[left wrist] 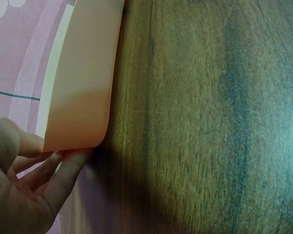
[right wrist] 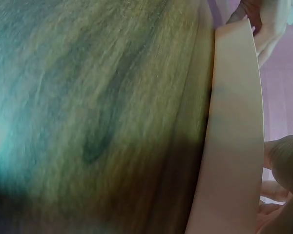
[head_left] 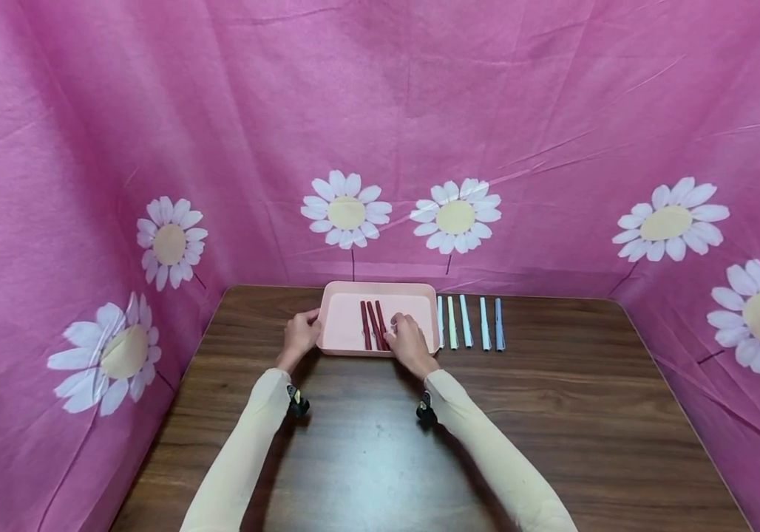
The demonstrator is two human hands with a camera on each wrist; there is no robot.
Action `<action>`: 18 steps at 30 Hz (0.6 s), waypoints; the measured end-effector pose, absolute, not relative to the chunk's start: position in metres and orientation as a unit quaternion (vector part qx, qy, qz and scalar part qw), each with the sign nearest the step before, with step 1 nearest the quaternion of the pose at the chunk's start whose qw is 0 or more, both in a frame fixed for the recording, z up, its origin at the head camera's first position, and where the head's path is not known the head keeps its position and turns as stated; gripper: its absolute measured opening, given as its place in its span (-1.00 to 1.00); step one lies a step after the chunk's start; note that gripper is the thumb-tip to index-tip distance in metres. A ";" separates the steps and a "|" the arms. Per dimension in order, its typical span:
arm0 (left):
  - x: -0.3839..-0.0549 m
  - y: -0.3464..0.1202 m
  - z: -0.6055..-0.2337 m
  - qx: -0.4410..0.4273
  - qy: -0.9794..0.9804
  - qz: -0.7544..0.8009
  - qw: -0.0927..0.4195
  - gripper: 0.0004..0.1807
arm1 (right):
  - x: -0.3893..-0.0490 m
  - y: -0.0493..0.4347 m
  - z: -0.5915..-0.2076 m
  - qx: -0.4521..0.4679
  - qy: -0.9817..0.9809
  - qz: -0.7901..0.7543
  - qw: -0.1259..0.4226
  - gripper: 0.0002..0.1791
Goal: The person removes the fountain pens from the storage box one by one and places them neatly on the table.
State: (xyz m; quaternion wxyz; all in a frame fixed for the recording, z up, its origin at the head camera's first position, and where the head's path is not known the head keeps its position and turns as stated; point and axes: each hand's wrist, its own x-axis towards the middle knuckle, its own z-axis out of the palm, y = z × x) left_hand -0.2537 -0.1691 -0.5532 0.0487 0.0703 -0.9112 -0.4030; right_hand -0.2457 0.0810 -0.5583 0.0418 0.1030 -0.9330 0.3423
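Observation:
A shallow pink tray (head_left: 347, 319) lies near the back edge of the table. My left hand (head_left: 300, 336) grips its left end; in the left wrist view, the thumb is at the rim and the fingers are under the tray's corner (left wrist: 75, 122). Three dark red pens (head_left: 372, 324) lie side by side in the tray. My right hand (head_left: 409, 343) reaches over the front wall, fingers bent, fingertips right at the lower end of the rightmost red pen. In the right wrist view, the tray wall (right wrist: 232, 136) hides those fingertips, so I cannot tell whether they pinch the pen.
Right of the tray, several pens stand in a row on the table: pale blue ones, a yellow-green pen (head_left: 452, 323) and a darker blue pen (head_left: 500, 325) at the far end. A pink curtain (head_left: 526, 125) with daisies hangs behind and beside the wooden table (head_left: 566, 414).

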 end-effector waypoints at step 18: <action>-0.254 -0.171 -0.552 0.069 -0.914 -0.398 0.046 -0.53 | -0.240 0.067 -0.557 0.088 -0.957 0.270 0.062 -0.83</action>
